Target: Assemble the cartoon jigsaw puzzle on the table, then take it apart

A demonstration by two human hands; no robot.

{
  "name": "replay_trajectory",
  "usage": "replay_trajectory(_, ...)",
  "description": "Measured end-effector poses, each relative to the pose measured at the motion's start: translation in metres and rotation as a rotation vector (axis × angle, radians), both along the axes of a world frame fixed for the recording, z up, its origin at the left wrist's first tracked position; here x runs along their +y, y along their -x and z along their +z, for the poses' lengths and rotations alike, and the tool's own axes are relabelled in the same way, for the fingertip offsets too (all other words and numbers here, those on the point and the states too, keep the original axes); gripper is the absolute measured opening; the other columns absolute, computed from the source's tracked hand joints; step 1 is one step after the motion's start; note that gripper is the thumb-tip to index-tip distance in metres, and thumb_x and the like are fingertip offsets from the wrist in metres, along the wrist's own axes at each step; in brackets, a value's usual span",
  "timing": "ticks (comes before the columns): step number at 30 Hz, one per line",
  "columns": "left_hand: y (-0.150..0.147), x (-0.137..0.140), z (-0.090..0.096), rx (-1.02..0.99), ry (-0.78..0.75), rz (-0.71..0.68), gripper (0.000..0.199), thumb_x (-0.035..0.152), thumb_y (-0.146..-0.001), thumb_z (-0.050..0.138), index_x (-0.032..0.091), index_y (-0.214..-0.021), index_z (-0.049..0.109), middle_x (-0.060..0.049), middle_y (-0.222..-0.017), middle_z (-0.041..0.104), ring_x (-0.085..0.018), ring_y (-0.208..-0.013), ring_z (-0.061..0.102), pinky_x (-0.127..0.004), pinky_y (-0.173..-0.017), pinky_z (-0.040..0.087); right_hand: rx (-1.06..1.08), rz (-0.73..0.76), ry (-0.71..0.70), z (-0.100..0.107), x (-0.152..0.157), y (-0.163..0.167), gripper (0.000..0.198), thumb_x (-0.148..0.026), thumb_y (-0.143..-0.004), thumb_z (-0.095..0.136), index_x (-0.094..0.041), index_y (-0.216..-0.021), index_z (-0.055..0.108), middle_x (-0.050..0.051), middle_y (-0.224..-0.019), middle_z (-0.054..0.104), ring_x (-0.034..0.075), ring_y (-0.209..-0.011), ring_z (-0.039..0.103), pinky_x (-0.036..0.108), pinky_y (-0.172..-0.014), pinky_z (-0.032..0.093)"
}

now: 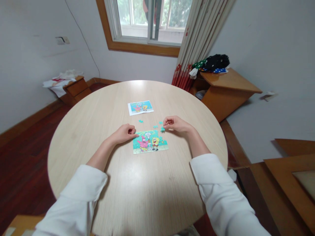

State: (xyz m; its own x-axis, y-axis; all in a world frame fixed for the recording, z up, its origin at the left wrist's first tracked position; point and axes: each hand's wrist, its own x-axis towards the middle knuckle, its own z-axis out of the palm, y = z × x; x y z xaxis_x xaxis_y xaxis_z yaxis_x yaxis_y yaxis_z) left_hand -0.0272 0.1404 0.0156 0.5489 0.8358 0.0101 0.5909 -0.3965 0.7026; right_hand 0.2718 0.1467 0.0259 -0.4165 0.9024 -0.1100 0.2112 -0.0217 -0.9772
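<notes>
A nearly whole jigsaw puzzle of cartoon figures on a teal ground lies flat on the round table, with a gap along its upper right edge. My left hand rests at the puzzle's upper left corner, fingers curled in and the thumb on its edge. Between the thumb and fingertips of my right hand is a teal puzzle piece, just off the puzzle's upper right. Loose pieces lie close by: one piece left of that hand, another by its fingertips, and a third piece above the puzzle.
A printed reference picture lies beyond the puzzle on the pale round table. Behind stand a window and a curtain. Wooden cabinets flank the table, the right cabinet with cloths on top.
</notes>
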Motion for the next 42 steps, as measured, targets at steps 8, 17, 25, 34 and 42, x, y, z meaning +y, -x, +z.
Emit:
replay_trajectory(8,-0.001,-0.001,0.002,-0.015,0.025,-0.003,0.036,0.034,-0.072,0.06,0.02,-0.055,0.033,0.005,-0.055,0.032,-0.009,-0.054,0.03,-0.025,-0.054,0.027,0.014,-0.281,-0.093,-0.005,0.008,-0.017,0.033,-0.034,-0.057,0.074,-0.016,-0.08,0.057,0.0,-0.066,0.06,0.012,-0.062,0.056,0.026,-0.059,0.041)
replay_trajectory(17,-0.001,-0.002,0.003,-0.003,0.024,0.0,0.036,0.035,-0.072,0.06,0.019,-0.054,0.033,0.006,-0.055,0.032,-0.009,-0.054,0.03,-0.025,-0.054,0.026,-0.211,-0.326,-0.13,-0.012,0.016,-0.016,0.03,-0.035,-0.054,0.07,-0.017,-0.07,0.053,-0.003,-0.057,0.053,0.01,-0.054,0.047,0.024,-0.054,0.036)
replay_trajectory(25,-0.002,-0.002,0.002,0.0,0.016,0.003,0.035,0.035,-0.072,0.06,0.019,-0.054,0.033,0.006,-0.054,0.033,-0.009,-0.054,0.03,-0.025,-0.055,0.027,-0.412,-0.398,-0.178,-0.019,0.025,-0.015,0.022,-0.03,-0.06,0.07,-0.017,-0.068,0.054,-0.002,-0.058,0.054,0.011,-0.058,0.048,0.024,-0.056,0.037)
replay_trajectory(34,-0.002,-0.002,0.003,-0.009,0.02,0.012,0.035,0.035,-0.071,0.06,0.019,-0.054,0.034,0.005,-0.055,0.033,-0.009,-0.054,0.031,-0.025,-0.055,0.027,-0.48,-0.431,-0.233,-0.022,0.026,-0.015,0.018,-0.024,-0.062,0.068,-0.017,-0.07,0.054,-0.001,-0.062,0.056,0.012,-0.061,0.05,0.024,-0.057,0.038)
replay_trajectory(42,-0.002,-0.002,0.003,0.0,0.023,0.016,0.036,0.036,-0.071,0.06,0.019,-0.054,0.034,0.005,-0.055,0.033,-0.009,-0.055,0.031,-0.024,-0.055,0.027,-0.47,-0.422,-0.244,-0.019,0.024,-0.013,0.017,-0.022,-0.061,0.065,-0.018,-0.071,0.052,-0.002,-0.062,0.054,0.013,-0.062,0.05,0.025,-0.059,0.038)
